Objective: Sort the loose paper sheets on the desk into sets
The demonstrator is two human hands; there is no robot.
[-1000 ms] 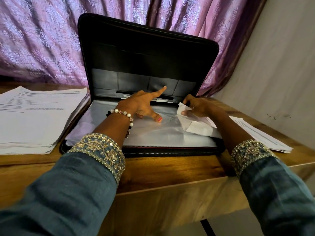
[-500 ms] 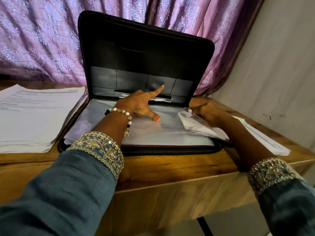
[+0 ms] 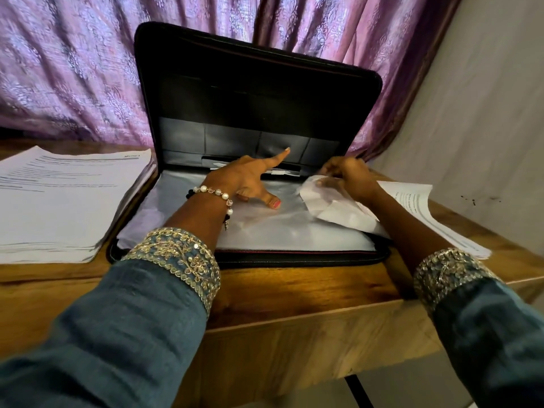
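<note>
A black zip folder stands open on the wooden desk, its lid upright. Clear plastic sleeves lie in its lower half. My left hand rests flat on the sleeves with the forefinger stretched toward the lid's pockets and the thumb pressed down. My right hand pinches the curled corner of a white sheet at the folder's right side. A thick pile of printed sheets lies left of the folder. A thinner pile of printed sheets lies on the right, partly under my right forearm.
A purple patterned curtain hangs behind the desk. A pale wall closes the right side. The desk's front edge runs just below the folder, and both blue embroidered sleeves cross it.
My right hand has moved back up to the folder's upper right corner and lifted the sheet's corner again. The left hand has stayed pressed on the sleeves.
</note>
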